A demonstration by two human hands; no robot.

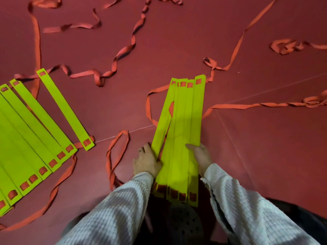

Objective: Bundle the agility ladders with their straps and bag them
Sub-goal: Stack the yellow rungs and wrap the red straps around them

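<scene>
A stack of flat, lime-yellow plastic ladder rungs (184, 131) was seen lying on the dark red matted floor (265, 147), just below the middle of the view, its long axis running from 6 toward 12 o'clock. The left hand (146, 160) was laid against the stack's 9 o'clock edge, near its lower end, with fingers only lightly bent and the fingertips tucked at the edge of the outermost rung; whether anything was actually pinched could not be told. The right hand (200, 154) was held at the 3 o'clock edge, fingers nearly straight and pressed flat on the top rung, the thumb hidden behind the stack. Both forearms were covered by white ribbed knit sleeves (123, 209).

Orange-red woven straps (123, 50) were threaded through slots at both rung ends and were strewn in loose loops over the floor from 9 through 12 to 3 o'clock. One loop (115, 152) lay just at 9 o'clock of the left hand.

A second set of lime-yellow rungs (35, 138) was fanned out at 9 o'clock, well apart from the held stack, and was cut off by the left frame edge. The lower rung ends of the held stack were shaded by the arms, and a dark perforated object (184, 223) at 6 o'clock was too dim to be identified.
</scene>
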